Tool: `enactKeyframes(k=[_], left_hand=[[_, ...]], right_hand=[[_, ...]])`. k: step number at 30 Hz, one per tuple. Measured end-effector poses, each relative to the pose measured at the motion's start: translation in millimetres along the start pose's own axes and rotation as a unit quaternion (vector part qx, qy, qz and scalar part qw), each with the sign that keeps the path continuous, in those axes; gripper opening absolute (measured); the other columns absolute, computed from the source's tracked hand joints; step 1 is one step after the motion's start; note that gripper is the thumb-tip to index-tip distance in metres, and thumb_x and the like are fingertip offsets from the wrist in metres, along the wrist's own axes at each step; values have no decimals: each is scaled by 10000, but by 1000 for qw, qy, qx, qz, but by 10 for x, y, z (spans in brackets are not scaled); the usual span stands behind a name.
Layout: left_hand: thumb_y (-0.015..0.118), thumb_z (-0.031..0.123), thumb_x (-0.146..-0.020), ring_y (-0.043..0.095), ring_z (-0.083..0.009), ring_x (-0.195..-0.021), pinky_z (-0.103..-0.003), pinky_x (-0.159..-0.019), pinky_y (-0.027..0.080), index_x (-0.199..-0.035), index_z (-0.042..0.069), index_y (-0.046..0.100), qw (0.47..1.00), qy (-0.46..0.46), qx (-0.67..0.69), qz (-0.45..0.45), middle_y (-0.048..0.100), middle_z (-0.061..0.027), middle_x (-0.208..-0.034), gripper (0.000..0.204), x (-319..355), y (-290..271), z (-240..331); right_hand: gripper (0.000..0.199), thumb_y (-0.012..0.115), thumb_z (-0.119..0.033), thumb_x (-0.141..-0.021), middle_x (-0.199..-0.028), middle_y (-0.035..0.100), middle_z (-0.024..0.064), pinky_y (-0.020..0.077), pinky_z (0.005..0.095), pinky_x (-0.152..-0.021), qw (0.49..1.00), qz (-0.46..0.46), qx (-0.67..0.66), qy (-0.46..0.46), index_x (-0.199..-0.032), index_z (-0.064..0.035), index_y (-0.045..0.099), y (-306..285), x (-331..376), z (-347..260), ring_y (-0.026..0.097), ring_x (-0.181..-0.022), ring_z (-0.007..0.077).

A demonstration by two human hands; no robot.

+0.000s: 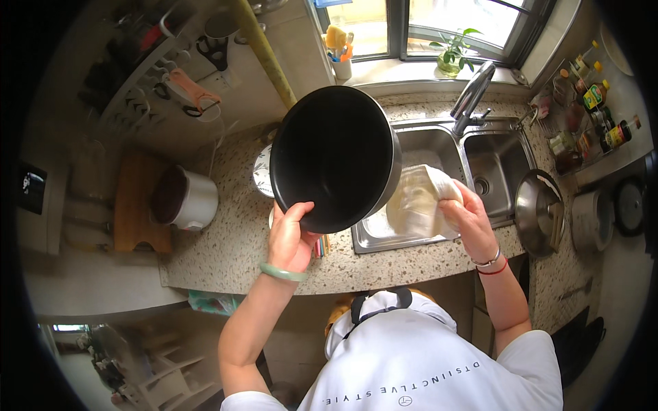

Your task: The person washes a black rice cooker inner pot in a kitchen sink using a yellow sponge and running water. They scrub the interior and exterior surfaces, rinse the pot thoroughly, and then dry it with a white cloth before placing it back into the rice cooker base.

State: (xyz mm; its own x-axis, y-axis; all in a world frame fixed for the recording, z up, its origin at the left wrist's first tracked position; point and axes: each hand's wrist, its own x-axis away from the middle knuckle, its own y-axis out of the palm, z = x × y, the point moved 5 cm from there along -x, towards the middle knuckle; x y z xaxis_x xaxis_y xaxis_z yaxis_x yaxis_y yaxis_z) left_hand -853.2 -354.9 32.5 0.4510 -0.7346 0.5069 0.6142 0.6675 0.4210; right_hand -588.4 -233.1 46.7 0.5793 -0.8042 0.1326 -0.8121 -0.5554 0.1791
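My left hand (291, 236) grips the near rim of a deep round black pot (332, 157), which looks like the inner pot of a rice cooker. Its thumb lies inside the rim and the other fingers are underneath. The pot is tilted with its dark inside toward me, held up over the counter at the sink's left side. In my right hand (469, 214) a pale cream cloth (417, 202) is pinched and hangs over the left basin of the steel sink (439, 140). The cloth is close beside the pot's right wall; whether they touch I cannot tell.
A chrome faucet (469, 103) rises behind the sink. Right of it lies a steel lid (539, 212), below a rack of bottles (595, 96). A white cooker (188, 198) and a wooden board (140, 205) stand on the left. Behind is a plant (452, 55) on the windowsill.
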Motion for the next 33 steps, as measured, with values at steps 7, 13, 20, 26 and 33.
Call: enactKeyframes(k=[7, 13, 20, 26, 33], left_hand=[[540, 10, -881, 617, -204, -1014, -355, -789, 571, -1329, 198, 454, 1000, 9, 22, 3, 560, -60, -1217, 494, 163, -151, 194], [527, 13, -882, 617, -215, -993, -402, -792, 567, -1324, 242, 425, 998, 38, 53, 23, 557, -71, -1203, 509, 164, -459, 414], [484, -2, -891, 650, -250, -958, -439, -755, 610, -1383, 215, 350, 996, 84, -13, 16, 561, -93, -1191, 555, 206, -957, 804], [490, -71, -848, 650, -200, -901, -364, -690, 609, -1405, 154, 357, 994, 105, -3, 10, 578, -88, -1143, 614, 42, -1524, 1052], [557, 203, -976, 593, -156, -1042, -306, -877, 547, -1408, 142, 354, 987, 102, 29, -120, 530, -65, -1236, 481, -212, -1952, 1214]], right_hand=[[466, 744, -202, -852, -1061, 650, 36, 495, 258, -846, 995, -60, -60, 53, -1236, -12, 559, 589, -39, -127, 619, -956, 102], [420, 697, -223, -899, -1112, 640, 34, 500, 281, -857, 969, -139, -150, 137, -1237, -17, 557, 1405, 96, -109, 624, -977, 120], [323, 638, -200, -944, -1127, 629, 37, 479, 265, -887, 957, -202, -122, 170, -1201, -17, 570, 2221, 51, -50, 597, -1030, 105], [355, 623, -104, -930, -1158, 616, 51, 482, 293, -934, 904, -284, -223, 230, -1259, -30, 516, 3023, -111, -229, 597, -1078, 131], [349, 625, -136, -935, -1131, 622, 33, 481, 280, -910, 916, -317, -164, 185, -1250, -24, 522, 3893, -477, -359, 593, -1054, 108]])
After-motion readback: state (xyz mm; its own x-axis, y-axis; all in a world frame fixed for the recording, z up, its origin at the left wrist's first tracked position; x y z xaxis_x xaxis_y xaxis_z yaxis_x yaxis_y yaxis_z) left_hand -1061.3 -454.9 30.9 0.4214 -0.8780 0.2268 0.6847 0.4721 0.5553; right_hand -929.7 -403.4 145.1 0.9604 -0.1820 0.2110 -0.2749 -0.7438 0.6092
